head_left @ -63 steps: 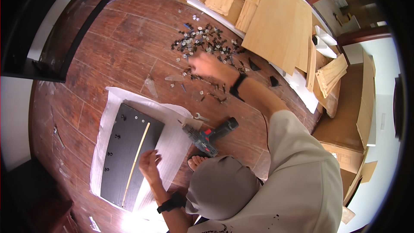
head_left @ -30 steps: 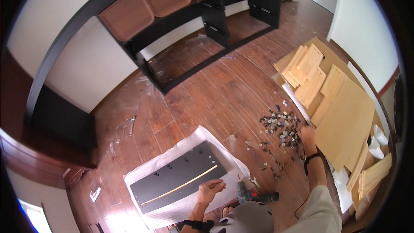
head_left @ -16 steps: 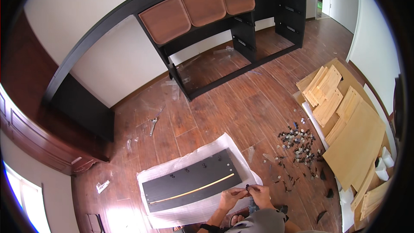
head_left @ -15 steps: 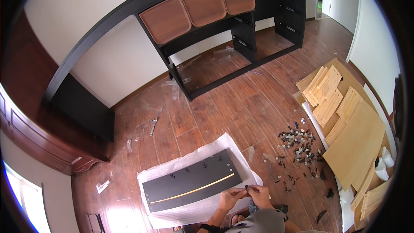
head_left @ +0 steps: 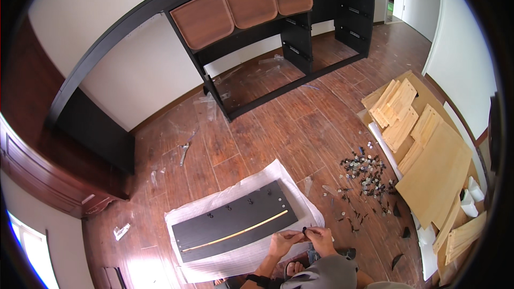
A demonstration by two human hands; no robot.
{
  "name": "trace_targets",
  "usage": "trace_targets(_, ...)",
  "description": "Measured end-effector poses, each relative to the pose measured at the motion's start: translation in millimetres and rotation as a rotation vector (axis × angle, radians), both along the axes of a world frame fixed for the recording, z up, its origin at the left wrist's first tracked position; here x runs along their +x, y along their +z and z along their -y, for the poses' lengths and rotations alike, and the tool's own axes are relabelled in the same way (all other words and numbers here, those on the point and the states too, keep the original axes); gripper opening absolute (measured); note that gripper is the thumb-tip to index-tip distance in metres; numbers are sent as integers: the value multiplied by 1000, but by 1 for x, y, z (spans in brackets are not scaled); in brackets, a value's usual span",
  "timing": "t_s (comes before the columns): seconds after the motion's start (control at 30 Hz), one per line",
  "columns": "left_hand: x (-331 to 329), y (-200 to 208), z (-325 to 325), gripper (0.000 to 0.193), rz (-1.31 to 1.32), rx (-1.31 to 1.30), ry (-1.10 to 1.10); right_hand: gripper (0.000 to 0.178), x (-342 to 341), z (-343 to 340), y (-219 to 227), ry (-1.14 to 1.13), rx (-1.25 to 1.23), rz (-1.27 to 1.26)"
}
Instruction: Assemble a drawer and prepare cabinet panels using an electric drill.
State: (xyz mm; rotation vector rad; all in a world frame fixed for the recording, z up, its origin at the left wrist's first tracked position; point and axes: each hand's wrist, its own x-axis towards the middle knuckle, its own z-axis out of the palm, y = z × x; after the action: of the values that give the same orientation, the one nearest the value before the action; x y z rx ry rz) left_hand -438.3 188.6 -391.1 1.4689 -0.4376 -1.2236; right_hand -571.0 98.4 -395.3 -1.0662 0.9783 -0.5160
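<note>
Just past the near right corner of the black panel (head_left: 214,230), my two hands meet fingertip to fingertip. A small black part (head_left: 304,230), too small to name more exactly, shows between them. My right hand (head_left: 322,240) pinches it, and my left hand (head_left: 284,243) has its fingers pressed together against its other side. The panel lies flat on a white foam sheet (head_left: 267,173). A yellow strip (head_left: 235,230) runs along it, and several small black fittings (head_left: 250,201) stand in a row near its far edge.
A pile of small hardware (head_left: 369,174) lies on the floor to the right, beside wooden boards (head_left: 436,174) on cardboard. A black cabinet frame (head_left: 262,98) with three brown panels (head_left: 249,2) stands ahead. A metal tool (head_left: 184,153) lies left of centre.
The view has shifted slightly, so the whole room sits a little further left and up. My hands stay together at the small black part, with little visible finger movement.
</note>
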Motion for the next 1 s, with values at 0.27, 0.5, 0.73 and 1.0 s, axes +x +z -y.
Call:
trace_targets(0.27,-5,8,0,20,193,128,-113,12,-3,-5,15,72,-586,-224)
trace_targets(0.5,-1,14,0,29,188,167,-76,15,-12,-3,1,162,-367,-46)
trace_targets(0.73,-1,-7,-3,30,-3,84,-147,32,-42,4,-8,359,-425,-89)
trace_targets(1.0,47,-13,-34,16,-275,-136,635,58,-65,-8,-30,405,-660,-220)
